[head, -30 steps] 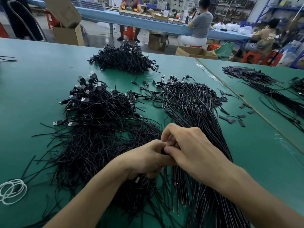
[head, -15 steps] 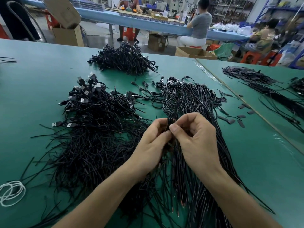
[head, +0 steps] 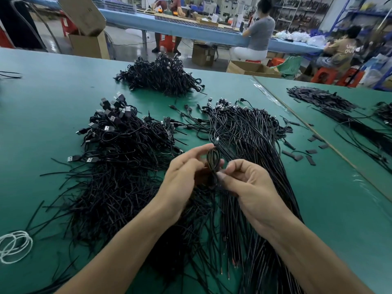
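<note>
You held a thin, glossy black looped cable (head: 212, 161): left hand (head: 184, 174) cradling it, right hand (head: 247, 183) pinching it.

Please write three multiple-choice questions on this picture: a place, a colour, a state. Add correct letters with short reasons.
1. Where lies the white looped cord? A. near left edge B. between the hands C. on the far pile
2. Colour of the flat table top under the hands? A. red B. green C. white
3. The folded thin black cable is: A. lying loose B. pinched by both hands C. hooked up

1 A: it lies left of the arms. 2 B: the surface is green. 3 B: left hand and right hand pinch it.
</note>
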Available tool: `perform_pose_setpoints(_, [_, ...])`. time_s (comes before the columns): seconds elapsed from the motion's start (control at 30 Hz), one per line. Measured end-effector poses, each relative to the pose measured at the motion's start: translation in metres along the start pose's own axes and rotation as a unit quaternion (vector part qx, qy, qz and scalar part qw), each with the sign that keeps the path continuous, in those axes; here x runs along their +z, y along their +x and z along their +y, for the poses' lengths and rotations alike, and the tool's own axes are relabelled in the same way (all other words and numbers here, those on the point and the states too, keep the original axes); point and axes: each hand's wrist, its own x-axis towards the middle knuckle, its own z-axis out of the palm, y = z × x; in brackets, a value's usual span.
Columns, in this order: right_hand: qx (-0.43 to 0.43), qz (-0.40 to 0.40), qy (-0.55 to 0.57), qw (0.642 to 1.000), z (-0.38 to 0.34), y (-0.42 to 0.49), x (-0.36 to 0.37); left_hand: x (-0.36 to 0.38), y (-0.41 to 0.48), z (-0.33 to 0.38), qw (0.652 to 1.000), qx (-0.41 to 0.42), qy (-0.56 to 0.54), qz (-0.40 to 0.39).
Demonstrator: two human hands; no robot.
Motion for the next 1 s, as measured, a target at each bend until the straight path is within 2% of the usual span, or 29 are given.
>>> perform_pose_setpoints(0.07, [0.008,-0.005,-0.013,1.0,0.005,0.0,-0.002,0.0,-0.003,0.005,0.999,-0.003,-0.049,-0.013])
perform_pose_setpoints(0.23, [0.022,-0.005,-0.011,1.0,0.004,0.005,-0.009,0.005,-0.01,0.007,0.998,0.057,0.02,-0.03])
perform_pose_setpoints(0.33, [0.012,0.01,-0.027,1.0,-0.003,0.006,-0.015,0.004,-0.01,0.002,0.979,0.111,0.17,-0.034])
perform_pose_setpoints(0.43, [-0.038,0.059,-0.118,0.99,-0.006,0.009,-0.018,0.0,-0.008,-0.008,0.94,0.108,0.32,0.036])
perform_pose_setpoints(0.53, [-0.06,0.062,-0.113,0.99,-0.007,0.009,-0.012,0.001,-0.009,-0.012,0.952,0.077,0.293,0.047])
perform_pose_setpoints(0.67, [-0.05,0.012,-0.038,0.998,-0.009,0.004,-0.006,0.0,-0.008,-0.011,0.977,0.054,0.206,0.029])
perform_pose_setpoints(0.77, [-0.027,-0.019,-0.017,0.999,-0.005,0.0,-0.004,0.0,-0.005,-0.002,0.996,0.022,0.075,0.035])
perform_pose_setpoints(0.87, [-0.002,-0.027,-0.008,1.0,-0.001,0.0,-0.004,0.0,-0.004,0.006,0.997,-0.025,-0.067,0.015])
perform_pose_setpoints(1.0, [0.015,-0.031,-0.006,0.999,0.002,0.001,-0.008,0.0,-0.005,0.007,0.999,-0.014,-0.05,0.007])
